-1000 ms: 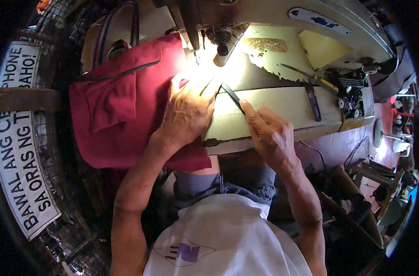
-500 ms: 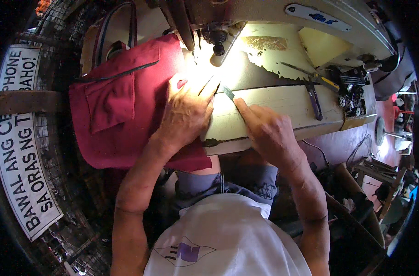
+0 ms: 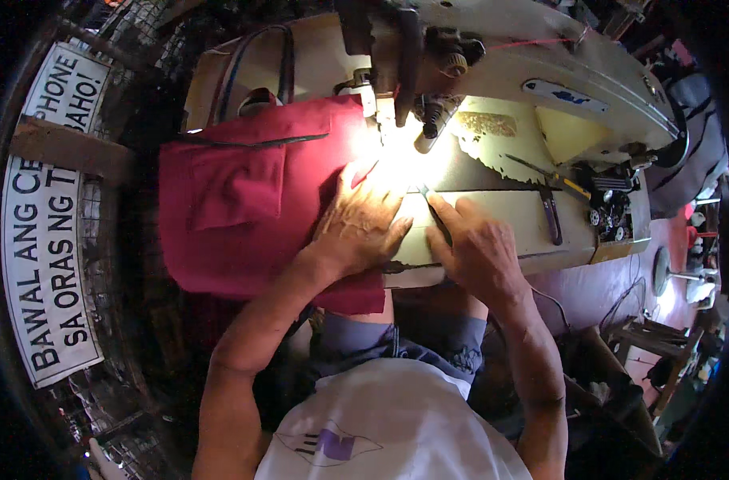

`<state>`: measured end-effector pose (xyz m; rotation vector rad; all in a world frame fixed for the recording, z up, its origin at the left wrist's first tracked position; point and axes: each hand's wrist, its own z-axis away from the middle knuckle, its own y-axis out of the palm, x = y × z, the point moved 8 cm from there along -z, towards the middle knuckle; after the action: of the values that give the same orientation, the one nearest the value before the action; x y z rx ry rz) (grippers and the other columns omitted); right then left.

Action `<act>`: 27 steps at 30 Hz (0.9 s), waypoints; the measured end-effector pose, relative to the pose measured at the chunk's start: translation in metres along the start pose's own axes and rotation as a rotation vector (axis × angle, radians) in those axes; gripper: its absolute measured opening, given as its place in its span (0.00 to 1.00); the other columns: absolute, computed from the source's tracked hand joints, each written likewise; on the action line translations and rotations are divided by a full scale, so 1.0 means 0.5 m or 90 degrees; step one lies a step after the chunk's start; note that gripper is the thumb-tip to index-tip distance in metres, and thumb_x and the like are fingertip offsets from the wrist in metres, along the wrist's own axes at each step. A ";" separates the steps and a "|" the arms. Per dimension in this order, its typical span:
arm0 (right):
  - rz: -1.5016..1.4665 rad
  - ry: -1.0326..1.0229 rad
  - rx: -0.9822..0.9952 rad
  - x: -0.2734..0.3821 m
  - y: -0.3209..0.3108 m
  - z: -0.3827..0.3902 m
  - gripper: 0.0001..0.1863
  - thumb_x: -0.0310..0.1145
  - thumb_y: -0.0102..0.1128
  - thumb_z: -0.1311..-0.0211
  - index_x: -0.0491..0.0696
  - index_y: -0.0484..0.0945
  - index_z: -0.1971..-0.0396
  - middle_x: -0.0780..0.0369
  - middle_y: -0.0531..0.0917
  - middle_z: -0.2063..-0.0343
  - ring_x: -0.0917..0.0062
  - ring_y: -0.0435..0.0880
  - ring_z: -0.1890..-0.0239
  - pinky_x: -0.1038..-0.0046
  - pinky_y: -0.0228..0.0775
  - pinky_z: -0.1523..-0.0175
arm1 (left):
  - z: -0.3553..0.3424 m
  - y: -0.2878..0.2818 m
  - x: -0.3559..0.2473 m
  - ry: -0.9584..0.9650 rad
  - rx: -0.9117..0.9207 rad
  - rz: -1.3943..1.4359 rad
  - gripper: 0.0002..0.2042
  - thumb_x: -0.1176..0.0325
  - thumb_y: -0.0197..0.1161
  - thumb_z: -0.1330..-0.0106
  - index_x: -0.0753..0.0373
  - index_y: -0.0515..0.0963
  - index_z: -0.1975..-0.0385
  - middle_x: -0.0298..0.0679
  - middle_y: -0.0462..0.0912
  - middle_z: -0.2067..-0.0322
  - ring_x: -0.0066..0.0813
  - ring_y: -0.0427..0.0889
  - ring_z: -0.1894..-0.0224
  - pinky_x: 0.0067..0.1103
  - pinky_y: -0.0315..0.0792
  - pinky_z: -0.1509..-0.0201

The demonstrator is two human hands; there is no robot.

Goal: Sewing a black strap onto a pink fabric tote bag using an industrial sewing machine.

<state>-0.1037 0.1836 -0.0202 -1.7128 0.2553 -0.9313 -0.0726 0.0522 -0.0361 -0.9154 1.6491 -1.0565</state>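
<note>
A sewing machine (image 3: 500, 76) stands over its flat bed, with bright light flooding the area by its needle. Red fabric (image 3: 244, 252) with a stitched pocket and a dark zipper lies left of the needle area. My left hand (image 3: 366, 220) rests palm down on the fabric's right edge, fingers stretched toward the light; a bit of red shows between them, and glare blurs the fingertips. In my right hand (image 3: 480, 244) is a thin dark blade-like tool (image 3: 425, 193), gripped with its tip pointing toward my left fingers. The hand leans on the pale bed.
Right of my right hand lie dark-handled snips (image 3: 551, 218) and a yellow-handled pointed tool (image 3: 571, 184). Bobbins (image 3: 608, 220) sit in a holder at the bed's right end. Dark straps (image 3: 288, 64) loop behind the fabric. A wire-mesh wall with a white sign (image 3: 48, 272) is at left.
The whole view has shifted, so the machine and fabric sit further right and lower. My hands remain close together by the needle area, the tool still in the right one.
</note>
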 end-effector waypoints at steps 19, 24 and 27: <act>-0.072 0.183 -0.266 0.011 0.031 0.011 0.15 0.26 0.61 0.40 0.44 0.79 0.53 0.57 0.80 0.67 0.60 0.75 0.59 0.59 0.66 0.49 | -0.042 -0.130 0.175 0.020 -0.175 -0.081 0.16 0.73 0.62 0.37 0.67 0.77 0.50 0.48 0.78 0.50 0.46 0.77 0.47 0.38 0.68 0.38; -0.038 0.212 -0.327 0.028 0.039 -0.014 0.14 0.27 0.61 0.41 0.44 0.79 0.55 0.58 0.79 0.68 0.61 0.75 0.58 0.59 0.64 0.49 | -0.050 -0.092 0.221 -0.043 -0.098 0.201 0.16 0.72 0.66 0.37 0.63 0.76 0.49 0.45 0.79 0.53 0.43 0.78 0.48 0.32 0.72 0.41; -0.030 0.237 -0.328 0.035 0.050 -0.018 0.13 0.28 0.61 0.41 0.44 0.80 0.55 0.59 0.79 0.67 0.62 0.74 0.57 0.59 0.64 0.48 | -0.023 -0.073 0.185 -0.056 -0.079 0.292 0.16 0.72 0.68 0.38 0.64 0.76 0.51 0.44 0.78 0.55 0.41 0.78 0.48 0.31 0.71 0.41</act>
<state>-0.0912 0.1574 -0.0338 -2.0004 0.7575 -1.2985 -0.1055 -0.0420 -0.0287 -0.6071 1.7533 -0.5992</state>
